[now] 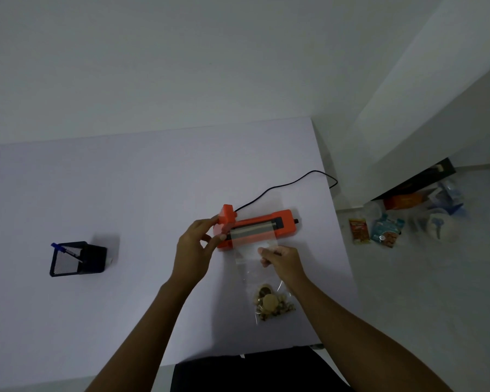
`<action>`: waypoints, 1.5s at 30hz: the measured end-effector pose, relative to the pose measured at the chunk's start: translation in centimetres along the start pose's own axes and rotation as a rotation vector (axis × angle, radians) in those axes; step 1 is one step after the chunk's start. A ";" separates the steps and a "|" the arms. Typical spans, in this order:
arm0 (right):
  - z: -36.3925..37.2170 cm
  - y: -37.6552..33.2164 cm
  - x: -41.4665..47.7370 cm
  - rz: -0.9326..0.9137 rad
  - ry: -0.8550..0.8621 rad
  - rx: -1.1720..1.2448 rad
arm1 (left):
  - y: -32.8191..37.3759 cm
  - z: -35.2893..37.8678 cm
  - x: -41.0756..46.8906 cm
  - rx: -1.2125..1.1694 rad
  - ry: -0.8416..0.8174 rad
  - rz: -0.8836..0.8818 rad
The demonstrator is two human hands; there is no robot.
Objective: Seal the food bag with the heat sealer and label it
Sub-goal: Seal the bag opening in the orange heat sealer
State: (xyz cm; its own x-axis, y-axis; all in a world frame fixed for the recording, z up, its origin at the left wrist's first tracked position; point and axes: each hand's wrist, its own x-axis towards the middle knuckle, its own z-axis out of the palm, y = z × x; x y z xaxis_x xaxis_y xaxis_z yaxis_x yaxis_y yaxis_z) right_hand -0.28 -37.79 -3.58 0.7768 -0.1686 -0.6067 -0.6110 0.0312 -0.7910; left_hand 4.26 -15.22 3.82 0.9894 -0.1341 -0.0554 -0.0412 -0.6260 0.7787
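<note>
Dim room; white table (96, 193); bare walls (181, 52)

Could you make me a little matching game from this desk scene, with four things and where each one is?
Things:
1. heat sealer
2. food bag
3. pen holder
4. snack packets

Places:
A. on the floor, right of the table
B. far left of the table
C. under the right hand, mouth on the sealer
D. mid-table, left hand at its end

Pairs: 1-D, 2-C, 3-B, 4-A

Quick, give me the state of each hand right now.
Left hand: fingers on the raised arm of the orange heat sealer, loosely closed around it.
Right hand: pinching the clear food bag near its open end.
</note>
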 end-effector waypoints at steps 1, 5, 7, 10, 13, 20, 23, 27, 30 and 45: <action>0.0 0.0 0.0 0.004 0.001 0.001 | 0.1 0.2 0.1 0.003 -0.003 0.004; 0.0 0.0 0.1 0.022 0.012 -0.002 | 0.4 0.9 0.7 0.035 -0.034 0.037; -0.1 0.0 0.2 0.028 0.016 0.002 | 0.7 1.3 1.1 0.064 -0.052 0.057; -0.1 0.1 0.3 0.029 0.015 -0.003 | 1.2 2.2 1.7 0.117 -0.089 0.050; -0.1 0.0 0.2 0.016 0.015 -0.014 | 1.5 3.2 2.3 0.156 -0.126 0.032; -0.3 0.2 0.3 0.003 0.008 -0.029 | 2.4 5.2 3.2 0.229 -0.182 0.005; -0.3 0.2 0.5 0.009 0.013 -0.015 | 2.5 5.7 3.5 0.260 -0.209 -0.001; -0.4 0.3 0.6 0.023 0.007 -0.013 | 2.7 6.3 3.9 0.288 -0.227 -0.011; -0.3 0.3 0.6 0.024 0.011 -0.024 | 2.6 7.0 3.9 0.311 -0.235 -0.018; -0.2 0.3 0.8 0.047 0.019 -0.023 | 2.8 8.0 5.3 0.440 -0.308 -0.032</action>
State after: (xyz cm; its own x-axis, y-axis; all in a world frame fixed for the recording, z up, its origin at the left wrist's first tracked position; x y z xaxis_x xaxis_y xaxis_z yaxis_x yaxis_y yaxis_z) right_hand 0.12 -38.11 -4.25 0.7443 -0.1861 -0.6413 -0.6502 0.0173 -0.7596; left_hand 8.23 -23.80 0.68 0.9071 -0.2874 -0.3075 -0.1313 -0.8874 0.4420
